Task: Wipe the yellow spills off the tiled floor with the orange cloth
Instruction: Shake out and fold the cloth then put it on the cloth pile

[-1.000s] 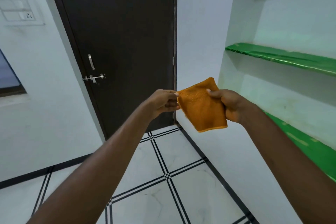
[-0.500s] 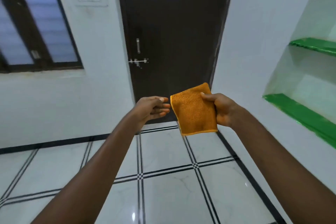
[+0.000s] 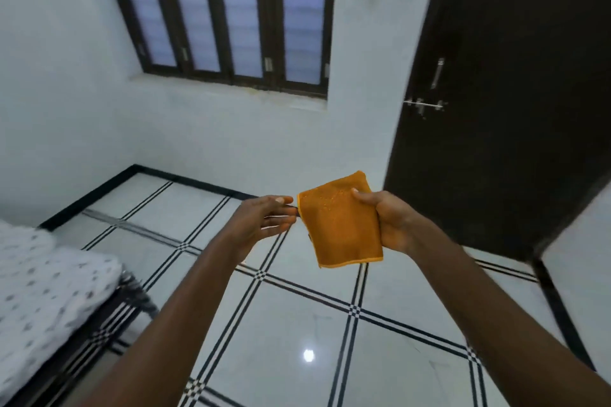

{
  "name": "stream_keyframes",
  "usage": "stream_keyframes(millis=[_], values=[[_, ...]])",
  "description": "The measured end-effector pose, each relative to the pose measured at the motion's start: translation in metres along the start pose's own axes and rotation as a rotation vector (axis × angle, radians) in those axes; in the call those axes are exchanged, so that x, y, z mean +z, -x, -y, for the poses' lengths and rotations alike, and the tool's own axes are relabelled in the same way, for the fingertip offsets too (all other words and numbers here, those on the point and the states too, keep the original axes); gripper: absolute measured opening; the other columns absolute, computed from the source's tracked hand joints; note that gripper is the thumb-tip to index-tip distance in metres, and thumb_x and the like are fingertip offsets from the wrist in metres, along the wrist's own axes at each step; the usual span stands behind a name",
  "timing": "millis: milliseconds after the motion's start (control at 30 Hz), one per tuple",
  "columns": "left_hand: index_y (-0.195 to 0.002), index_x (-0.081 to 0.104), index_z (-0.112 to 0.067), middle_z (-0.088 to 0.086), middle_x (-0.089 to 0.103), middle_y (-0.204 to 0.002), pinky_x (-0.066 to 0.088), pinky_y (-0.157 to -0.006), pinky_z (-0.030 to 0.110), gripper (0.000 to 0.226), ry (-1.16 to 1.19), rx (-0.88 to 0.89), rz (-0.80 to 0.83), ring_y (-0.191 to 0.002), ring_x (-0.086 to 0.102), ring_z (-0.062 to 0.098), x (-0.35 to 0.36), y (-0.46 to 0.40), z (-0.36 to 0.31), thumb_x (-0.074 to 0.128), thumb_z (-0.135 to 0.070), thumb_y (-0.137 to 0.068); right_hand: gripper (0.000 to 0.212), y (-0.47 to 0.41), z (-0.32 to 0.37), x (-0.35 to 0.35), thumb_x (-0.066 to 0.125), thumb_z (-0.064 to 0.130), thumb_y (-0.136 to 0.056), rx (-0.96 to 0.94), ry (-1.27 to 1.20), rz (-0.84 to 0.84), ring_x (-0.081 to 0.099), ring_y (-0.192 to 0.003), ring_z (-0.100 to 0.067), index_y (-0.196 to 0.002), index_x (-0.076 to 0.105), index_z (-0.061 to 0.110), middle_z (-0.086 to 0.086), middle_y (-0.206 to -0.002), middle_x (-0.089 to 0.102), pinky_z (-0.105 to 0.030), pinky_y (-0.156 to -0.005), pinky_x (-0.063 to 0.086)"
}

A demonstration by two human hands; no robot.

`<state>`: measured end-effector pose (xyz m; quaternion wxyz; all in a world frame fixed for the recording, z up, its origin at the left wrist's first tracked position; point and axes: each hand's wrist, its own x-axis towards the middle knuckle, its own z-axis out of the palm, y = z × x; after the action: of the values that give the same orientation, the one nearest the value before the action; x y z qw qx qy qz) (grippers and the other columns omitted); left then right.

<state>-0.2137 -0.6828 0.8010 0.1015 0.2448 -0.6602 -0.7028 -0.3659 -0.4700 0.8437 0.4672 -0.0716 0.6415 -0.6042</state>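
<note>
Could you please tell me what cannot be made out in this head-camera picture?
- Yellow spills: none shows on the visible tiled floor.
- Right hand: its fingers lie behind the orange cloth.
- Patterned mattress: motion-blurred, cut off by the left edge.
- Dark door: cut off at top and right.

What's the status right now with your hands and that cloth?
Right hand holds the folded orange cloth up. Left hand open beside it. No yellow spills visible on the tiled floor.

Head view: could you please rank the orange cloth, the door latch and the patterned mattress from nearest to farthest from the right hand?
1. orange cloth: gripped in the right hand.
2. door latch: above, on the dark door.
3. patterned mattress: far left, low.
</note>
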Motion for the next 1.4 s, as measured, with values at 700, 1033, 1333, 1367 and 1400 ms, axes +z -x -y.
stream_keyframes(millis=[700, 1033, 1333, 1367, 1400], values=[[-0.126, 0.068, -0.011, 0.012, 0.075, -0.116, 0.057, -0.099, 0.043, 0.035, -0.035, -0.034, 0.186, -0.108, 0.073, 0.025, 0.065, -0.001, 0.013, 0.048, -0.031, -0.106, 0.040, 0.080, -0.042, -0.029, 0.059, 0.036, -0.102, -0.074, -0.098, -0.227, 0.065, -0.114, -0.036, -0.138, 0.051, 0.018, -0.010, -0.129, 0.065, -0.051, -0.081, 0.055], [-0.115, 0.070, -0.008, 0.009, 0.077, -0.099, 0.058, -0.096, 0.043, 0.033, -0.128, -0.103, 0.678, -0.096, 0.074, 0.025, 0.283, 0.081, 0.016, 0.050, -0.033, -0.106, 0.038, 0.287, -0.148, -0.117, 0.063, 0.035, -0.100, -0.216, -0.435, -0.694, 0.070, -0.112, -0.037, -0.131, 0.063, 0.013, -0.014, -0.121, 0.075, -0.053, -0.088, 0.057], [-0.112, 0.070, -0.011, 0.010, 0.078, -0.102, 0.058, -0.088, 0.038, 0.031, -0.311, -0.130, 1.281, -0.095, 0.076, 0.024, 0.458, 0.338, 0.073, 0.051, -0.034, -0.105, 0.037, 0.570, -0.330, -0.063, 0.062, 0.033, -0.101, -0.352, -0.749, -1.224, 0.069, -0.110, -0.038, -0.132, 0.058, 0.013, -0.015, -0.124, 0.071, -0.053, -0.080, 0.057], [-0.115, 0.069, -0.010, 0.010, 0.077, -0.104, 0.058, -0.091, 0.039, 0.032, -0.337, -0.119, 1.350, -0.098, 0.074, 0.026, 0.469, 0.372, 0.084, 0.051, -0.035, -0.105, 0.038, 0.598, -0.352, -0.046, 0.062, 0.033, -0.101, -0.358, -0.803, -1.273, 0.068, -0.111, -0.038, -0.133, 0.057, 0.014, -0.015, -0.124, 0.071, -0.053, -0.081, 0.057], [-0.118, 0.069, -0.009, 0.012, 0.077, -0.107, 0.058, -0.094, 0.041, 0.034, -0.356, -0.124, 1.429, -0.102, 0.073, 0.027, 0.476, 0.420, 0.095, 0.051, -0.035, -0.105, 0.038, 0.633, -0.382, -0.020, 0.062, 0.035, -0.100, -0.360, -0.836, -1.343, 0.068, -0.111, -0.038, -0.132, 0.057, 0.015, -0.014, -0.125, 0.070, -0.053, -0.080, 0.057]])
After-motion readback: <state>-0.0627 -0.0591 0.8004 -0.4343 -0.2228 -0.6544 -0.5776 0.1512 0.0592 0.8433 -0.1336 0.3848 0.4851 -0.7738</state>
